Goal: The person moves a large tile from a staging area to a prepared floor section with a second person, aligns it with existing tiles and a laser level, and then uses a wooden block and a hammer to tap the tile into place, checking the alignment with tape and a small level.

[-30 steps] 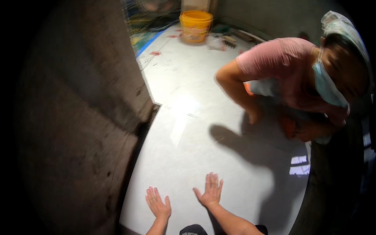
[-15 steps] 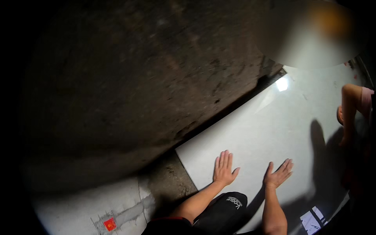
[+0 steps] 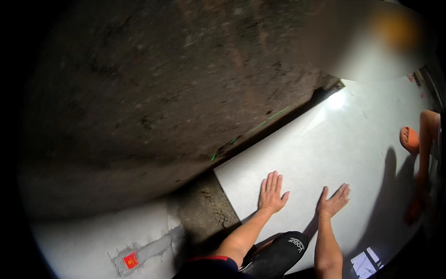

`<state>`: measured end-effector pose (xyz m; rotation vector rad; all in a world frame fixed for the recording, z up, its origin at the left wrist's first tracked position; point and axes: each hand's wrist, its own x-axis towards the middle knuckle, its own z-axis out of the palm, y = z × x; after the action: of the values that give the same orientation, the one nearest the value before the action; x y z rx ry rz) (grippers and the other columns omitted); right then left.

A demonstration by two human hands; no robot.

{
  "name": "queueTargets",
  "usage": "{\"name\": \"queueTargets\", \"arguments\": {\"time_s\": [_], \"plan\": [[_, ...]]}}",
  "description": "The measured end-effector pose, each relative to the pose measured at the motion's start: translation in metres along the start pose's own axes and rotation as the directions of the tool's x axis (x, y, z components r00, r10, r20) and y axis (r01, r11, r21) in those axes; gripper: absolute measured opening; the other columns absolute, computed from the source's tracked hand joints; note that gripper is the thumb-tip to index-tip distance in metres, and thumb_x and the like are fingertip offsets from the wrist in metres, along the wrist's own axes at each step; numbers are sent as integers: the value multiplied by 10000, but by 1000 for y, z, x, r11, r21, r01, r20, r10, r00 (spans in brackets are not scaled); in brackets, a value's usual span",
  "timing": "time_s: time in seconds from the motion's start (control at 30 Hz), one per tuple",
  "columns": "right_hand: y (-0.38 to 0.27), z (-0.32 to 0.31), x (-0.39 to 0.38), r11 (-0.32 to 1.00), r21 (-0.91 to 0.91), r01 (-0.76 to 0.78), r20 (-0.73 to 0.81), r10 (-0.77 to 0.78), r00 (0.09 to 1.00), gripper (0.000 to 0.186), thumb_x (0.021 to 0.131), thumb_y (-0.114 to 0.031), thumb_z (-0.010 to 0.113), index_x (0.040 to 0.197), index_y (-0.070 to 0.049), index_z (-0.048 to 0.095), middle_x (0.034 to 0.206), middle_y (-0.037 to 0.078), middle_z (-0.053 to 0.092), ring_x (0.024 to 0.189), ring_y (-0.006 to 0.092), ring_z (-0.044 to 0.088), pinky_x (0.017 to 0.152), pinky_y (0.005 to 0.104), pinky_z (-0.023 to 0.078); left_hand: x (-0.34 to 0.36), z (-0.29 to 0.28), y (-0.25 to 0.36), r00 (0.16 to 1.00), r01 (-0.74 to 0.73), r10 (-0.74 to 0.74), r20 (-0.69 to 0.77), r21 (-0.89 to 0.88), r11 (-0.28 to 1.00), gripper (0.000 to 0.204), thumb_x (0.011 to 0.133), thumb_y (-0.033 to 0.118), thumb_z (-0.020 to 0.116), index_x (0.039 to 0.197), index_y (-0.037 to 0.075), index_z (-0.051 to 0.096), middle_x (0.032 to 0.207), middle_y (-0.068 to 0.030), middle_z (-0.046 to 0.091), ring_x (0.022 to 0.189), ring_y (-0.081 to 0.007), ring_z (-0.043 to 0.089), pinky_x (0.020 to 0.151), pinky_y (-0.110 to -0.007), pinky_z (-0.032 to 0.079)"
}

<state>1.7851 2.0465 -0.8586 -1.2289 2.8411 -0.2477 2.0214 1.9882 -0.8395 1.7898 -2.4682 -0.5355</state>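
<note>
A large, pale, smooth floor tile (image 3: 302, 144) lies flat beneath both of my hands. My left hand (image 3: 272, 195) rests palm down near the tile's left edge, fingers stretched out together and thumb apart. To its right, my right hand (image 3: 334, 202) also lies on the surface, fingers extended up and to the right with the thumb spread. Neither holds anything. Between my forearms shows my knee in a dark trouser leg (image 3: 281, 251).
A rough dark wall (image 3: 162, 83) runs along the tile's far side, a thin green light line (image 3: 272, 117) near its base. Left lies bare rough ground (image 3: 204, 204), then pale flooring with a red square (image 3: 130, 261). Another person's arm (image 3: 425, 144) and orange slipper (image 3: 409, 139) are at right.
The view has shifted slightly; both my hands stay flat on the tile. A green line now shows on the wall. At right, the other person's arm has shifted and the orange slipper shows more fully.
</note>
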Motion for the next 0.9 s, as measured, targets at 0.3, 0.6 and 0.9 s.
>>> {"name": "queueTargets", "arguments": {"time_s": [0.3, 0.6, 0.9], "plan": [[-7, -18, 13, 993, 89, -73, 142, 60, 988, 913, 876, -615, 535, 1519, -23, 271, 1606, 144, 213, 1497, 305, 135, 1200, 537, 44, 3, 4, 4, 999, 12, -10, -38, 48, 999, 809, 878, 375, 586, 1512, -6, 257, 1600, -195, 196, 1494, -351, 136, 1204, -507, 101], [30, -35, -13, 953, 301, -24, 131, -16, 991, 775, 919, -509, 570, 1488, -39, 335, 1567, 134, 292, 1479, 306, 199, 1205, 506, 118, -12, -1, 10, 976, -137, 169, -134, 223, 965, 722, 954, 356, 499, 1499, -43, 243, 1550, -247, 230, 1445, -378, 198, 1165, -507, 159], [255, -88, -88, 973, 201, -112, 184, 74, 980, 682, 940, -417, 583, 1479, -65, 358, 1542, 141, 332, 1434, 327, 284, 1189, 469, 211, -26, -7, 21, 998, -58, 64, -24, 189, 980, 808, 982, 500, 419, 1536, -28, 158, 1589, -267, 152, 1486, -390, 134, 1199, -499, 122]]}}
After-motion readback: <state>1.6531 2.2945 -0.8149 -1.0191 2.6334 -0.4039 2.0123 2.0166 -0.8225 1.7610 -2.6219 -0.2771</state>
